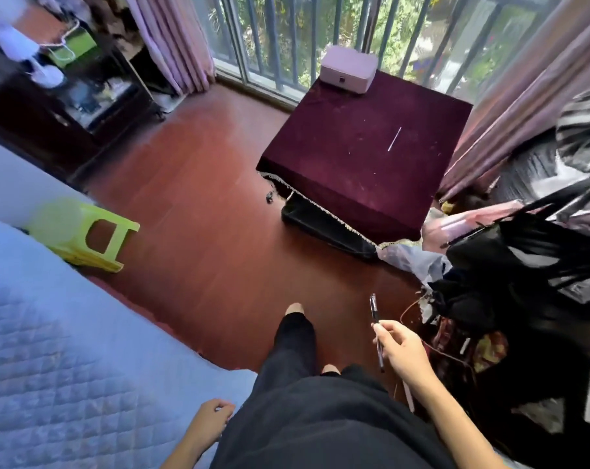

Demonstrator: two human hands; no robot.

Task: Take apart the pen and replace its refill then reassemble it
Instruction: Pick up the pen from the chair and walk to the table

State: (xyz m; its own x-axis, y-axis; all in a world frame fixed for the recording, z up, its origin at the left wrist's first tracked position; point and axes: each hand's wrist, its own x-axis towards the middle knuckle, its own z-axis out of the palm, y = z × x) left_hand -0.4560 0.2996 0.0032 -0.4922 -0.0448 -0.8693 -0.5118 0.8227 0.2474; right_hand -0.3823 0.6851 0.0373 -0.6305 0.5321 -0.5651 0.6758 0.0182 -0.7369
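Your right hand (403,345) has its grip closed on the pen (376,330), thumb and fingers pinching the barrel about midway. The pen stands nearly upright in the view, one dark end pointing away from you over the floor, the other end reaching down past your palm. It looks whole: no part seems unscrewed or pulled off, though the picture is too blurred to be sure of the tip.

Your left hand (212,418) holds nothing. Its fingers are loosely curled and it rests at the edge of the bed (67,350), just beside your leg.

Far ahead and to the right stands the surface (354,157) under a dark red cloth. A thin pale rod, most likely the new refill (394,139), lies on it, well apart from you. A pink box (349,69) sits at its far edge by the window.

By my reading you are at the very start: pen in hand, taking apart not yet begun. The next move calls for two hands. Bring the pen over the surface so small parts do not drop to the floor, steady the barrel with your left hand and twist off the tip section with your right. Mind any spring inside; it could roll away on that cloth.
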